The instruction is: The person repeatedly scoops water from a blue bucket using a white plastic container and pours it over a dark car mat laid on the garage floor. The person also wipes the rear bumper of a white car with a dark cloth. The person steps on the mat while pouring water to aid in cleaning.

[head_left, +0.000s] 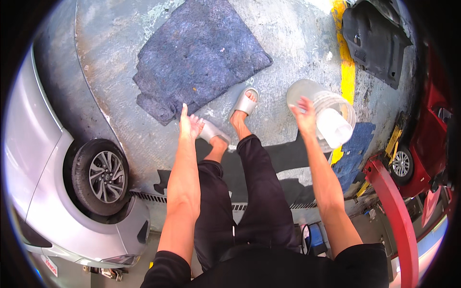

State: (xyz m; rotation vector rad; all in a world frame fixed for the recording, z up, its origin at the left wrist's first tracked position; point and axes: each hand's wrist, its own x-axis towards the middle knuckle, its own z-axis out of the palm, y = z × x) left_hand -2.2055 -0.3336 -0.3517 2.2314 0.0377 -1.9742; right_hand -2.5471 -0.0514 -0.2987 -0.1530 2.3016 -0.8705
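My left hand (190,126) is held in front of me, empty, one finger stretched out and the others loosely bent. Below it in the picture lies the near edge of a worn, blue-grey felt-like mat (199,55), flat on the floor. My right hand (305,116) has its fingers apart and holds nothing. It overlaps the left side of a translucent plastic bucket (302,91); whether it touches, I cannot tell. A white plastic container (334,128) sits inside the bucket's mouth.
A silver car with its front wheel (101,176) stands at left. At right are a yellow floor line (346,72), a black plastic panel (377,41), a red lift arm (396,216) and a red car (434,139). A floor grate (238,207) runs behind my feet.
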